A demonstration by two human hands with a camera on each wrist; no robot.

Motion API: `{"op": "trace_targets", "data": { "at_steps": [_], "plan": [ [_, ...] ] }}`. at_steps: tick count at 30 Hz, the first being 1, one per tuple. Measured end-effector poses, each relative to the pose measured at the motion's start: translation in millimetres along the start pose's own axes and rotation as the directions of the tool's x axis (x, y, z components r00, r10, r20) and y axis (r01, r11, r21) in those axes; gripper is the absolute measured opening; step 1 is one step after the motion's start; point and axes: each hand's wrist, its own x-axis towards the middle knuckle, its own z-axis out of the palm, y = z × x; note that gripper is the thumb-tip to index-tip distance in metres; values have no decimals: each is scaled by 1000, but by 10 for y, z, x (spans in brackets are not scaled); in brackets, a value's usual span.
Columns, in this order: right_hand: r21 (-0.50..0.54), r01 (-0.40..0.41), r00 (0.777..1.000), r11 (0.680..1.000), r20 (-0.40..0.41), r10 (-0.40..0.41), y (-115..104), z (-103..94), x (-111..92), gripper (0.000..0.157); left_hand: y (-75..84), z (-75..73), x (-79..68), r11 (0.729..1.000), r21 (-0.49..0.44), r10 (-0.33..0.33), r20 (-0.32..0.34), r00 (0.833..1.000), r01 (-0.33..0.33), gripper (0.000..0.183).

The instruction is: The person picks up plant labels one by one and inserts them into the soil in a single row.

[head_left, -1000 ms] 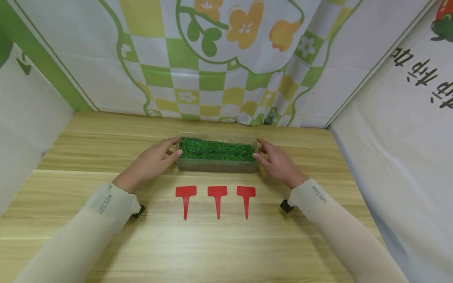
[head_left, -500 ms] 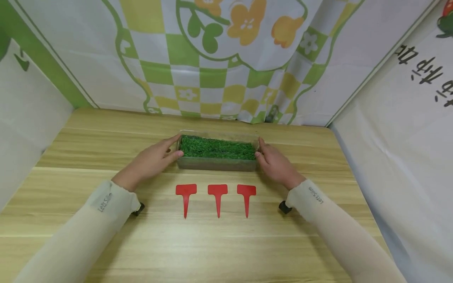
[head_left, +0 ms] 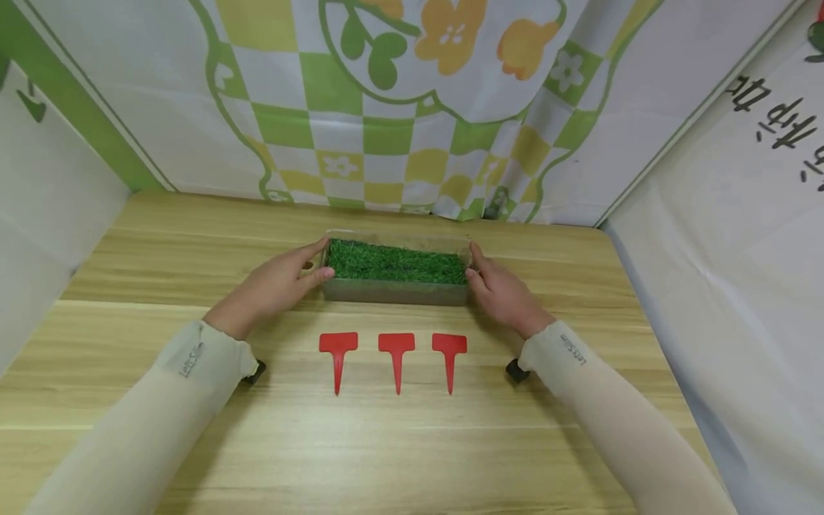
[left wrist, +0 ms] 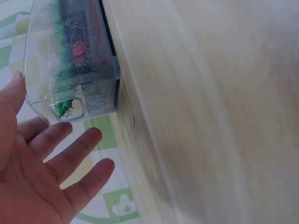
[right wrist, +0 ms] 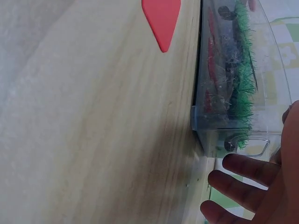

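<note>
A clear plastic box (head_left: pixel 394 292) holding a strip of green artificial grass (head_left: pixel 399 262) stands on the table toward the back. My left hand (head_left: pixel 273 286) holds its left end, thumb at the front corner and index finger at the back one; in the left wrist view the other fingers spread out beside the end wall (left wrist: pixel 96 100). At the opposite end my right hand (head_left: pixel 505 293) grips the same way, its lower fingers (right wrist: pixel 238 189) extended near the wall. Three red T-shaped plant labels lie in a row before the box: left label (head_left: pixel 337 344), middle label (head_left: pixel 397 344), right label (head_left: pixel 449 345).
The wooden table (head_left: pixel 399 458) ends at a checked green, yellow and white curtain (head_left: pixel 386 136) behind the box. White sheets line both sides, the right sheet (head_left: pixel 721 272) bearing dark writing. Dark wrist bands (head_left: pixel 517 370) stick out below both sleeves.
My right hand has drawn in closer against the end of the box. My left hand keeps its place there. The view has shifted slightly; the labels lie as before.
</note>
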Motion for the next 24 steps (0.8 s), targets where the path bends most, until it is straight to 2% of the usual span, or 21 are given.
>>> {"op": "trace_targets", "data": {
  "at_steps": [10, 18, 24],
  "plan": [
    [19, -19, 1000, 1000, -17, 20, 53, 43, 26, 62, -17, -15, 72, 998, -51, -22, 20, 1000, 23, 74],
    [31, -31, 999, 999, -20, 32, 19, 33, 45, 61, 29, -85, 72, 989, -142, -35, 86, 996, 47, 76],
    [46, -38, 999, 998, -18, 39, -2, 25, 37, 61, 41, -152, 100, 984, -169, -31, 143, 989, 55, 79]
  ]
}}
